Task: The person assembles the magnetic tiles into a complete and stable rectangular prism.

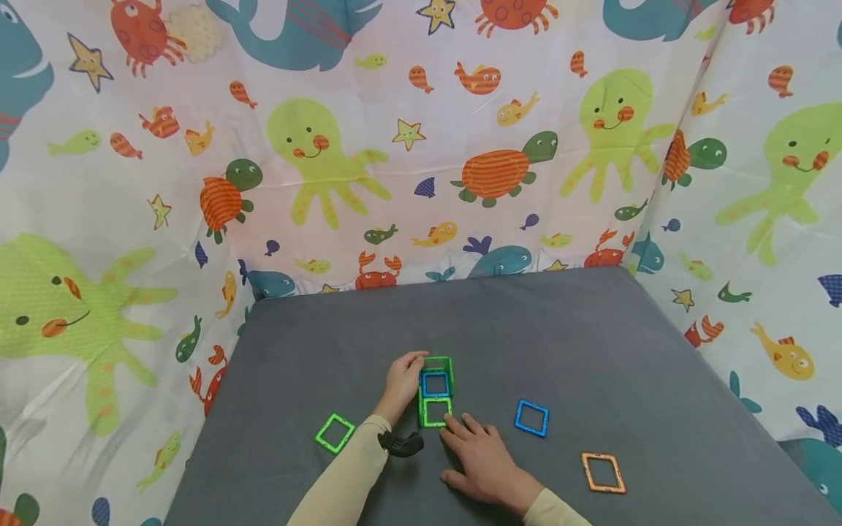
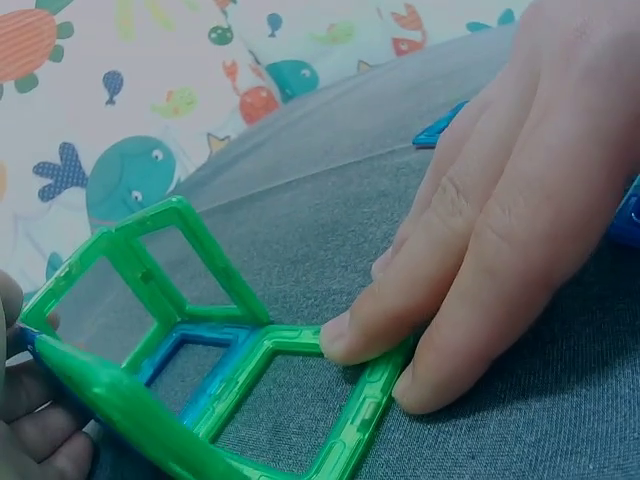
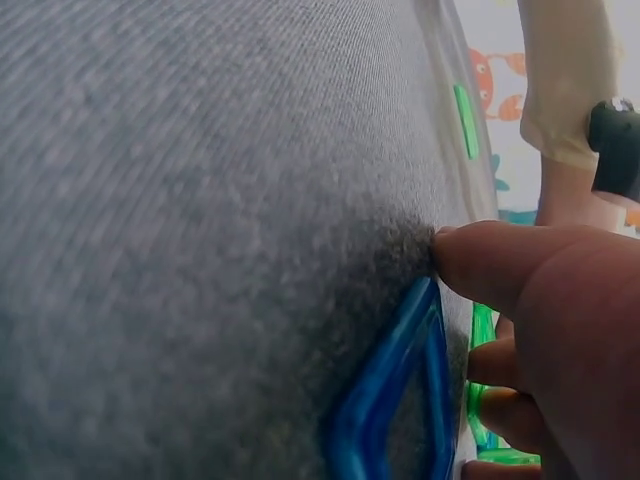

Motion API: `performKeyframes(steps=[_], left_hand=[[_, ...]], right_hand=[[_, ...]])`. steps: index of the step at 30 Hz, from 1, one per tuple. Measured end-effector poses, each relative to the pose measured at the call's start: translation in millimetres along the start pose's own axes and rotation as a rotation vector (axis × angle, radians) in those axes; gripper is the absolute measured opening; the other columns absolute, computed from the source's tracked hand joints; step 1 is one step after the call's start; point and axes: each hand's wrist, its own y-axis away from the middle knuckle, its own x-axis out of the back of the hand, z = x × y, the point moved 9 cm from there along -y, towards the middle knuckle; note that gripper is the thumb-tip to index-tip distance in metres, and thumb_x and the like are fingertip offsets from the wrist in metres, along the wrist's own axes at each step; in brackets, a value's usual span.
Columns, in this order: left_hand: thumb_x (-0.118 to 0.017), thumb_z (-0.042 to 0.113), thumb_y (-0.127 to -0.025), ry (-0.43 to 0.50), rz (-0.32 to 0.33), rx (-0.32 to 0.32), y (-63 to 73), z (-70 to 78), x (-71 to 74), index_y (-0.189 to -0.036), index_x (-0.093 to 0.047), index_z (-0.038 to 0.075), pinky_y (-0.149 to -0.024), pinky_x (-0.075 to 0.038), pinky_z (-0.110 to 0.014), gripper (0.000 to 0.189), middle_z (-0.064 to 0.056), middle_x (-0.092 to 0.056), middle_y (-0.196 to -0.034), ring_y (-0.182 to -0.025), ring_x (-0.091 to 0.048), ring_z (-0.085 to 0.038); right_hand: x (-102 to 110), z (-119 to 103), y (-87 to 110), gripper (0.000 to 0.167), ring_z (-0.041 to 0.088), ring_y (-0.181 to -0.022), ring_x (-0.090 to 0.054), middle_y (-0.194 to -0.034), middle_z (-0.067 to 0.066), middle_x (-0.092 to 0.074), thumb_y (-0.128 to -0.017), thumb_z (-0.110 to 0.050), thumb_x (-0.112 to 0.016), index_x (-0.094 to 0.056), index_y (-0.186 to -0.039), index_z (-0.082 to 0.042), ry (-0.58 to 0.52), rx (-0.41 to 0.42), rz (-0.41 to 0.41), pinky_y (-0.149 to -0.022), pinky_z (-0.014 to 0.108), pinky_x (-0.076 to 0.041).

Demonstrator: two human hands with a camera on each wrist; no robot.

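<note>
Green and blue square magnetic tiles are joined in a small structure. A green tile (image 1: 436,423) lies flat at the near end, with a blue tile (image 1: 435,395) behind it. Green tiles (image 2: 185,250) stand upright at the far end, and another green edge rises along the left side. My left hand (image 1: 401,383) grips the structure's left side near the far corner; its fingers are partly cut off in the left wrist view. With extended fingers, my right hand (image 1: 483,460) touches the near green tile's edge. Close to the right thumb, a blue tile (image 3: 375,410) shows in the right wrist view.
On the grey cloth surface (image 1: 526,329), a loose green tile (image 1: 335,433) lies left of the left forearm. Right of the right hand lie a loose blue tile (image 1: 531,418) and an orange tile (image 1: 603,473). A sea-animal-printed curtain (image 1: 395,197) surrounds the back and sides.
</note>
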Motion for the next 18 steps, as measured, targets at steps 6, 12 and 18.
performKeyframes(steps=[6, 12, 18], left_hand=[[-0.049, 0.024, -0.107, 0.044, 0.043, 0.008, 10.1, -2.0, 8.0, -0.135, -0.065, 0.006, -0.109, -0.045, -0.056, 0.037, -0.016, -0.064, -0.139, -0.133, -0.056, -0.036], [-0.044, 0.022, -0.109, 0.232, 0.085, 0.065, 36.7, -17.3, 7.4, -0.153, -0.044, 0.001, -0.118, -0.037, -0.055, 0.049, -0.019, -0.046, -0.157, -0.147, -0.041, -0.038], [-0.04, 0.021, -0.108, 0.309, 0.019, 0.073, 50.5, -17.2, -5.9, -0.155, -0.038, 0.0, -0.123, -0.025, -0.058, 0.052, -0.02, -0.036, -0.163, -0.153, -0.028, -0.04]], right_hand=[[12, 4, -3.3, 0.05, 0.042, -0.134, -0.056, -0.147, 0.014, -0.059, -0.091, -0.037, -0.072, -0.068, -0.132, -0.01, -0.184, 0.025, 0.11, -0.1, 0.064, -0.046], [44, 42, -24.7, 0.021, 0.029, -0.105, -0.071, -0.117, 0.013, -0.073, -0.095, -0.019, -0.069, -0.069, -0.113, -0.007, -0.606, -0.251, 0.379, -0.084, 0.046, -0.058], [47, 71, -61.7, 0.051, 0.026, -0.094, -0.069, -0.134, 0.025, -0.063, -0.103, -0.027, -0.057, -0.051, -0.144, 0.003, -0.862, -0.456, 0.304, -0.074, 0.038, -0.058]])
